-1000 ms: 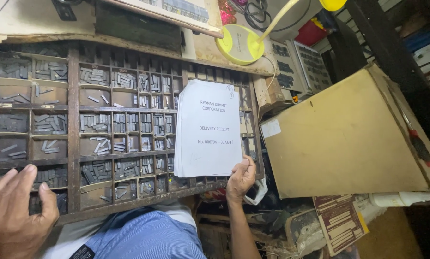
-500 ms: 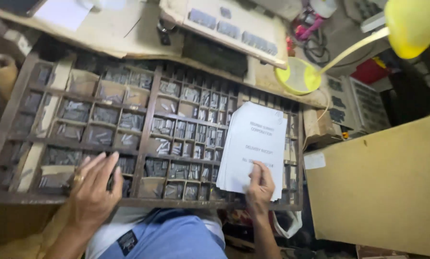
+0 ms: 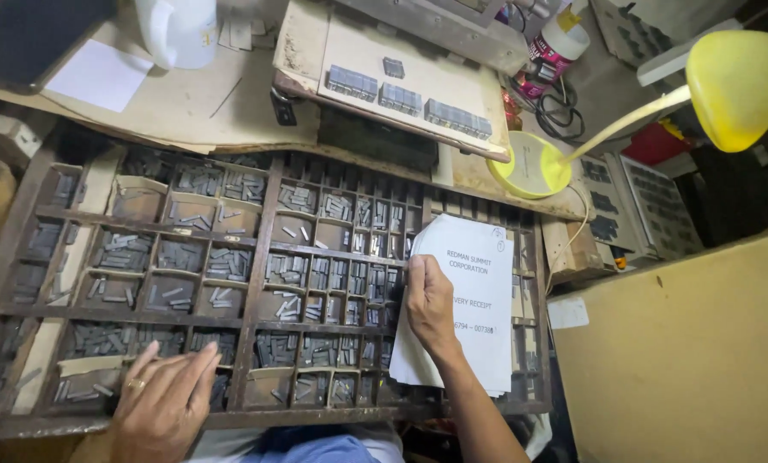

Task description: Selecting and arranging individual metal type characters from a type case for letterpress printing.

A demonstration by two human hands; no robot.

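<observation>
white printed sheet point(image 3: 469, 300) | on type case point(image 3: 264, 257) | white jug point(image 3: 178, 30) top left

The light is soft and even, a little dim. The yellow lamp point(image 3: 738, 86) looks bright at the top right. Corners bend from wide lens; the compartments hold dark shadows.

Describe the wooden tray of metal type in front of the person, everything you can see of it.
The wooden tray is a wide, shallow, dark and worn case, split by thin slats into many small compartments of differing sizes. Most hold loose grey metal type pieces, lying jumbled. It sits flat, tucked under a cluttered bench edge. A sheaf of white paper lies over its right part, with the right hand on that paper. The left hand rests on its front rail.
</observation>
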